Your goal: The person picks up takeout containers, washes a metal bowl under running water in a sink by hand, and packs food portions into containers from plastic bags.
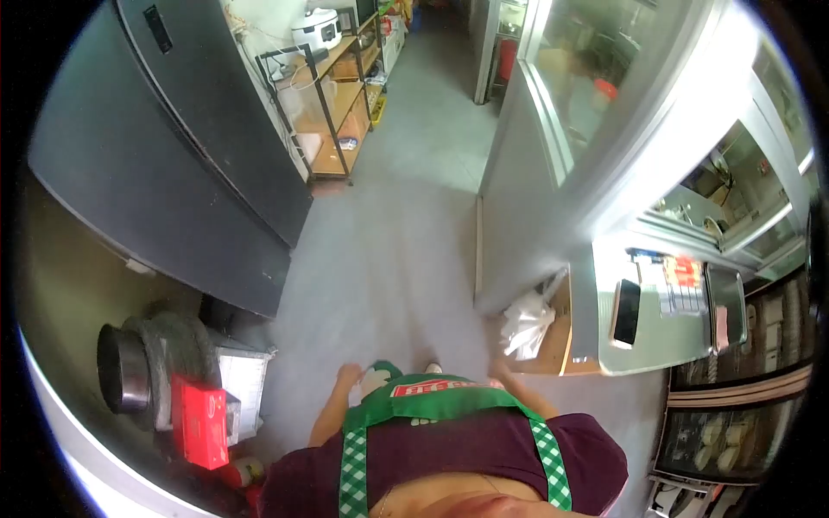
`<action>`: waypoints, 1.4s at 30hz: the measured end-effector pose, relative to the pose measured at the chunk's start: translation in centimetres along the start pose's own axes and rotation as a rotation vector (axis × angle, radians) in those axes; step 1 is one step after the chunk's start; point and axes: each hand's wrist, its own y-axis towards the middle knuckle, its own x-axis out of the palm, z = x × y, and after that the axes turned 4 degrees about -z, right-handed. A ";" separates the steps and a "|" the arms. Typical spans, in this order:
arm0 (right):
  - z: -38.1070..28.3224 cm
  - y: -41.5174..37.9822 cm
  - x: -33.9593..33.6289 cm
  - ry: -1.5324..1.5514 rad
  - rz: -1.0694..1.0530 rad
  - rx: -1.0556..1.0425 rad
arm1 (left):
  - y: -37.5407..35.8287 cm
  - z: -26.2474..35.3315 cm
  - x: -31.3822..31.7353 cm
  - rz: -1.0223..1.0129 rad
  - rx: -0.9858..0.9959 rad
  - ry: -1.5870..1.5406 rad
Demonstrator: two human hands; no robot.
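My left hand hangs low at my left side, beside the green apron I wear. Its fingers are small and indistinct here. On the other side my right hand hangs close to the apron's edge, smeared by motion. White plastic bags bunched at the counter's end are the things nearest to it. The tip of one shoe shows below the apron on the grey floor.
A dark cabinet stands at left, with a red box and a metal pot below it. Ahead, a shelf rack carries a white rice cooker. On the right-hand counter lies a phone.
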 end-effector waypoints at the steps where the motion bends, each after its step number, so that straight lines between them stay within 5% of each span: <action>1: 1.6 6.7 -3.3 -0.184 -0.497 -0.124 | 0.3 -3.0 0.3 0.025 0.245 0.397; 2: 2.4 12.6 -5.7 -0.166 -0.824 -0.102 | -0.5 -4.1 0.3 -0.029 0.187 0.381; 4: 4.3 24.0 -7.3 -0.136 -1.119 -0.026 | -0.6 -5.1 -1.7 -0.118 -0.174 0.040; 7: 8.1 35.5 -6.0 0.462 -0.550 0.662 | 3.4 -6.0 -5.4 -0.155 -0.400 -0.108; 12: 14.7 47.1 -2.0 0.449 -0.664 0.830 | 19.4 -8.0 -16.7 -0.195 -0.267 0.205; 16: 16.7 51.7 -4.8 0.651 -0.546 1.132 | 38.4 -4.5 -31.1 -0.192 0.013 0.858; 17: 18.4 51.2 -3.2 0.639 -0.454 1.116 | 43.2 -2.0 -35.2 -0.164 -0.053 0.787; 19: 22.0 50.3 -0.3 0.621 -0.353 1.115 | 50.8 4.1 -42.0 0.248 -0.432 -0.752; 23: 25.4 50.7 -2.1 0.609 -0.453 1.219 | 67.7 12.7 -50.1 0.237 -0.067 -0.694; 28: 31.7 48.6 -4.3 0.538 -0.660 1.295 | 82.0 15.9 -49.9 0.193 0.057 -0.574; 32: 39.0 51.3 -4.5 0.361 -0.725 1.162 | 80.3 29.1 -50.4 0.100 -0.110 -0.728; 34: 44.3 55.7 -3.1 0.271 -0.650 1.090 | 79.5 34.2 -51.0 0.165 0.017 -0.331; 36: 51.7 63.4 -1.1 0.253 -0.507 1.088 | 83.5 32.7 -47.9 0.068 0.161 -0.678; 39: 59.0 74.3 -1.1 0.455 -0.213 1.249 | 87.5 35.9 -51.3 0.001 0.296 -0.429; 42: 64.2 81.1 -0.1 0.530 -0.036 1.317 | 93.3 34.7 -52.6 -0.152 0.259 -0.574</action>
